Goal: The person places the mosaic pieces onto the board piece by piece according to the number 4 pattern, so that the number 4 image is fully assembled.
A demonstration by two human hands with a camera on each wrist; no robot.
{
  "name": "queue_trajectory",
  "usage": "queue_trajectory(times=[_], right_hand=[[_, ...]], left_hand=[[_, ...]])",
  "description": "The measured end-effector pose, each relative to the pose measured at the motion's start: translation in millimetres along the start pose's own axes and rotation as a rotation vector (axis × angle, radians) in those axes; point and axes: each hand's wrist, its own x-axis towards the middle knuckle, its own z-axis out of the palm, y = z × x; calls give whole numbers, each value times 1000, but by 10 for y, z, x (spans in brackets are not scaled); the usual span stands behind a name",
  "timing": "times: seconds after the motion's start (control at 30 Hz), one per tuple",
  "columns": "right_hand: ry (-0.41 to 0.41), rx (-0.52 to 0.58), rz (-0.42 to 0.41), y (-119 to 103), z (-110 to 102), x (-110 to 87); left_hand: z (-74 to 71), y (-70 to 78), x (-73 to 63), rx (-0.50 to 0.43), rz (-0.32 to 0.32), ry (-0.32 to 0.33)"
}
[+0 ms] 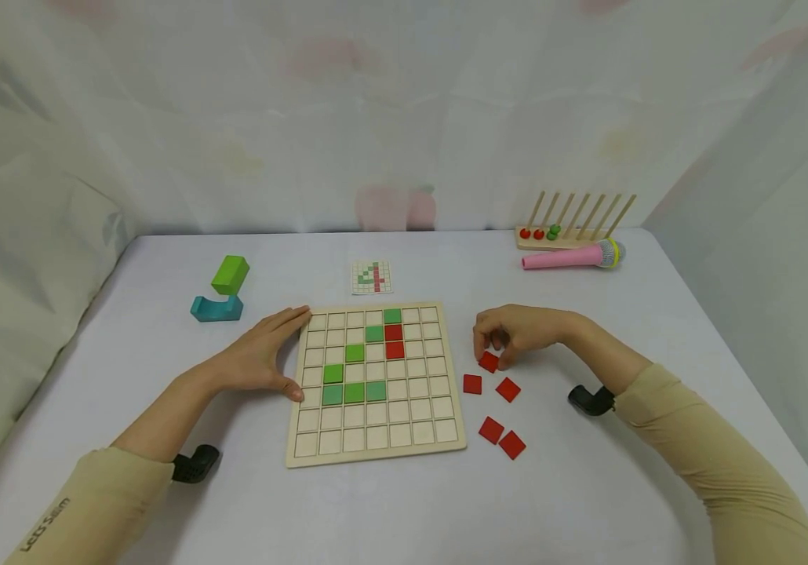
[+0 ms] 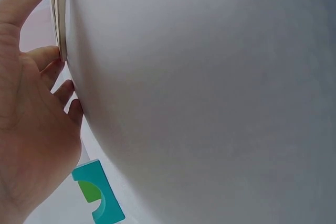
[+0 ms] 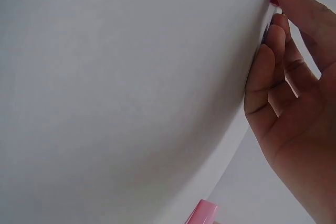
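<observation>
A wooden grid board (image 1: 379,453) lies flat in the middle of the white table. Several green square tiles (image 1: 354,353) and two red tiles fill some of its cells. My left hand (image 1: 256,357) rests along the board's left side, thumb low and fingers spread toward the upper corner. In the left wrist view its fingertips touch the board's edge (image 2: 62,19). Right of the board, my right hand (image 1: 520,328) bends down over a red square tile (image 1: 489,362), pinching it between thumb and forefinger. Several loose red tiles (image 1: 507,389) lie below that hand.
Behind the board lies a small pattern card (image 1: 372,278). A green block (image 1: 231,275) and a teal curved block (image 1: 216,309) are at the back left. At the back right, a pink microphone (image 1: 566,257) lies before a pegged bead stand (image 1: 552,242).
</observation>
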Motion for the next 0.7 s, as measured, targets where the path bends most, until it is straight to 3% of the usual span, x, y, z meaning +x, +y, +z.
queue_trajectory(times=[0.3, 0.7], right_hand=[[66, -27, 54, -52, -14, 1], [124, -54, 32, -95, -107, 59]], left_hand=[[11, -10, 6, 1, -10, 4], [-1, 2, 6, 4, -10, 0]])
